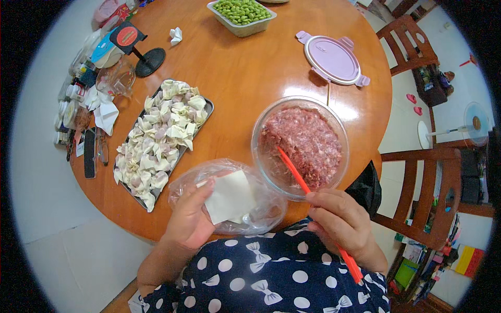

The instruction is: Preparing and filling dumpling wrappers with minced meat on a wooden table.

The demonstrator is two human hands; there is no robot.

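My left hand (190, 214) holds a square white dough wrapper (231, 196) flat on its fingers, above a crumpled clear plastic bag (261, 211) at the table's near edge. My right hand (342, 221) grips a red chopstick (297, 175) whose tip reaches into a round glass bowl (259, 130) of pink minced meat (305, 143). To the left, a dark metal tray (207, 110) is piled with several folded dumplings (159, 138).
On the round wooden table (250, 78) stand a dish of green beans (241, 13), a pink container lid (334, 58), a small sign on a black stand (130, 44), a crumpled tissue (176, 35), jars and clutter at the left rim. Wooden chairs (428, 198) sit at right.
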